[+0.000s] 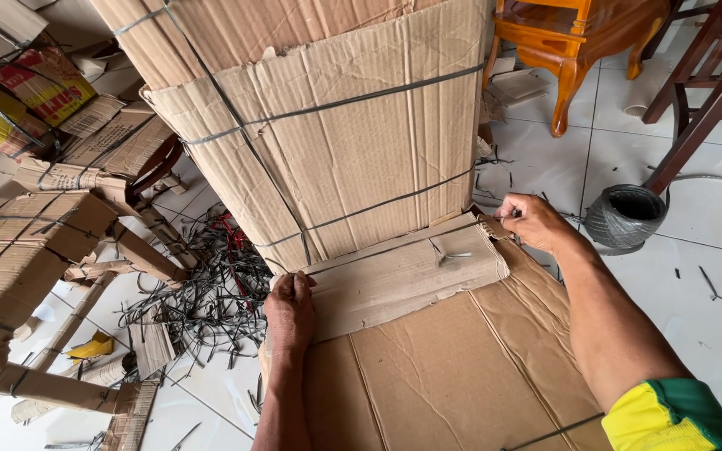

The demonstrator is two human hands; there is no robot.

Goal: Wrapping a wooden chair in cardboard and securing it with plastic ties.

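Observation:
A tall object wrapped in brown corrugated cardboard (353,134) stands before me, bound with dark grey plastic straps (378,96). A folded cardboard strip (403,271) lies across its base. My left hand (290,309) presses down on the strip's left end. My right hand (532,221) is at the strip's right end, pinching a dark strap (507,215) between its fingers. Below, a flat cardboard sheet (453,376) covers the near part of the object.
A roll of grey strapping (626,217) sits on the white tiled floor at right. Cut strap scraps (211,292) lie piled at left. Cardboard-wrapped bundles (18,250) stack at the left. Wooden chair legs (574,50) stand behind.

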